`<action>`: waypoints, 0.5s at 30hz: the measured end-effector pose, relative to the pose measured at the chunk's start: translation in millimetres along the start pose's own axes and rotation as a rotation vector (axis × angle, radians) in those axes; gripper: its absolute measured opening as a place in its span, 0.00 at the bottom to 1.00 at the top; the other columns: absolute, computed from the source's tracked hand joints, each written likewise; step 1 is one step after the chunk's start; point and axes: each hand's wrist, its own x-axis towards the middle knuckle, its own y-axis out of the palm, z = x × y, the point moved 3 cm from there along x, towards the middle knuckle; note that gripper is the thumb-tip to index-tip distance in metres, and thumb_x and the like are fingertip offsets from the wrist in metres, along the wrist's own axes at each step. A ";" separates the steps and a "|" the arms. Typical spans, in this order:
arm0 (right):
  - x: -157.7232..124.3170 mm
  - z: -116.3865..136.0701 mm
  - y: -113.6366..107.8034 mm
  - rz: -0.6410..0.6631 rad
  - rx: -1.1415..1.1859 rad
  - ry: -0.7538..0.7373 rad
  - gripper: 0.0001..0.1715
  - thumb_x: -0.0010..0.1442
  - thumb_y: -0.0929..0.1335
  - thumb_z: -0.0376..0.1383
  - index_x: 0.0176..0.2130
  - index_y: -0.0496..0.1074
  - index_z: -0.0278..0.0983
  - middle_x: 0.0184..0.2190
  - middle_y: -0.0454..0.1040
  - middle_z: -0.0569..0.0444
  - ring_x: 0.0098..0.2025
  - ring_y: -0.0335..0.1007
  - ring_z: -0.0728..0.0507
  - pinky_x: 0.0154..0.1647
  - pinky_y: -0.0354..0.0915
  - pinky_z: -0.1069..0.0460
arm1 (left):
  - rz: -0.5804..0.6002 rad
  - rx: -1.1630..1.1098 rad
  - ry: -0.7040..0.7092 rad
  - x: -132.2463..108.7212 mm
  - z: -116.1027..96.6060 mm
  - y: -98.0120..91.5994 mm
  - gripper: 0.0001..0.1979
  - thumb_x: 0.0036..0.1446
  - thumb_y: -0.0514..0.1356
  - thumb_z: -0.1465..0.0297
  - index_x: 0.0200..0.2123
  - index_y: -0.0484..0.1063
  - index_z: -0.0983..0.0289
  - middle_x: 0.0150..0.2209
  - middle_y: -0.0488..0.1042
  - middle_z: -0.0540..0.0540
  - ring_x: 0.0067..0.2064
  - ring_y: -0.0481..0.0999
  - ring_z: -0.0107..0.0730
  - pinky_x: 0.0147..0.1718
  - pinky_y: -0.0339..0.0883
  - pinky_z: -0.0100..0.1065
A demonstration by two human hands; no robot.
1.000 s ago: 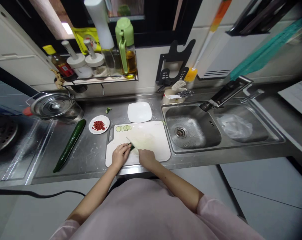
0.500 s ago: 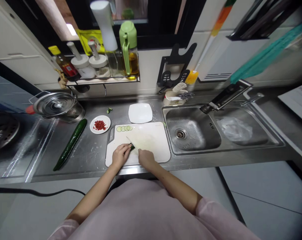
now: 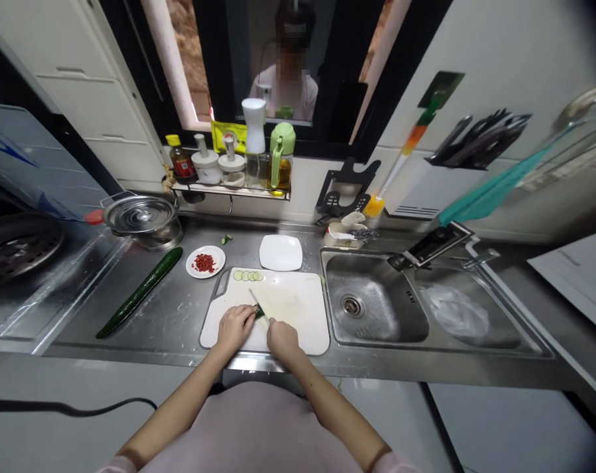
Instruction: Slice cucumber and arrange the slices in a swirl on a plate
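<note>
On the white cutting board point(image 3: 305, 328), my left hand point(image 3: 236, 327) has its fingers closed on a short dark green cucumber piece point(image 3: 259, 311), mostly hidden by the fingers. My right hand point(image 3: 282, 339) grips a knife point(image 3: 259, 305) by its handle, the blade pointing up and left against the cucumber's right end. Several thin, pale cucumber slices point(image 3: 248, 276) lie overlapping in a row near the board's far left edge. Left of the board, a long whole cucumber point(image 3: 140, 293) rests diagonally on the steel counter.
A small white plate point(image 3: 221, 266) holds chopped red pieces; a square white plate point(image 3: 280, 252) sits behind the board. Green scraps point(image 3: 226, 239) lie nearby. To the right is a sink point(image 3: 376, 334) with a faucet point(image 3: 426, 247); a lidded steel pot point(image 3: 142, 220) stands back left.
The view has tilted up, showing more of the window and shelf. Both hands stay at the cucumber piece, with the knife still against it; slightly more of the piece shows.
</note>
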 end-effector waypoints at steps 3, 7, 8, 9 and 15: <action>-0.8 0.7 -2.1 0.005 -0.010 0.009 0.18 0.62 0.58 0.30 0.48 0.69 0.33 0.39 0.77 0.41 0.45 0.74 0.40 0.41 0.64 0.50 | -0.016 -0.025 -0.046 -0.3 -2.1 0.6 0.12 0.61 0.54 0.69 0.43 0.76 0.57 0.43 0.78 0.54 0.45 0.75 0.36 0.47 0.67 0.39; -0.8 -3.6 -7.8 -0.027 0.006 0.004 0.18 0.63 0.57 0.31 0.48 0.71 0.34 0.40 0.78 0.43 0.45 0.74 0.41 0.41 0.63 0.51 | -0.029 -0.064 -0.113 -0.4 -3.7 1.2 0.12 0.61 0.54 0.68 0.44 0.76 0.57 0.44 0.78 0.53 0.46 0.75 0.36 0.49 0.65 0.40; -0.8 -5.7 -10.0 -0.040 0.013 0.000 0.18 0.63 0.57 0.32 0.47 0.71 0.34 0.41 0.78 0.43 0.45 0.74 0.42 0.41 0.63 0.51 | -0.032 -0.065 -0.125 -0.6 -4.2 1.1 0.12 0.61 0.54 0.68 0.44 0.76 0.56 0.44 0.78 0.53 0.46 0.75 0.36 0.52 0.63 0.42; -0.9 -8.0 -12.4 -0.052 0.019 -0.002 0.18 0.64 0.57 0.32 0.47 0.71 0.34 0.41 0.78 0.43 0.45 0.74 0.42 0.41 0.63 0.51 | -0.033 -0.065 -0.135 -0.9 -4.7 0.8 0.12 0.61 0.54 0.68 0.44 0.75 0.56 0.45 0.78 0.53 0.47 0.75 0.36 0.54 0.61 0.44; -5.6 -23.8 -31.0 -0.124 0.004 0.040 0.20 0.66 0.57 0.36 0.51 0.70 0.39 0.41 0.78 0.45 0.44 0.74 0.41 0.40 0.62 0.51 | -0.038 -0.066 -0.176 -3.3 -5.1 -1.9 0.13 0.61 0.54 0.67 0.46 0.75 0.55 0.47 0.77 0.53 0.50 0.74 0.38 0.59 0.52 0.51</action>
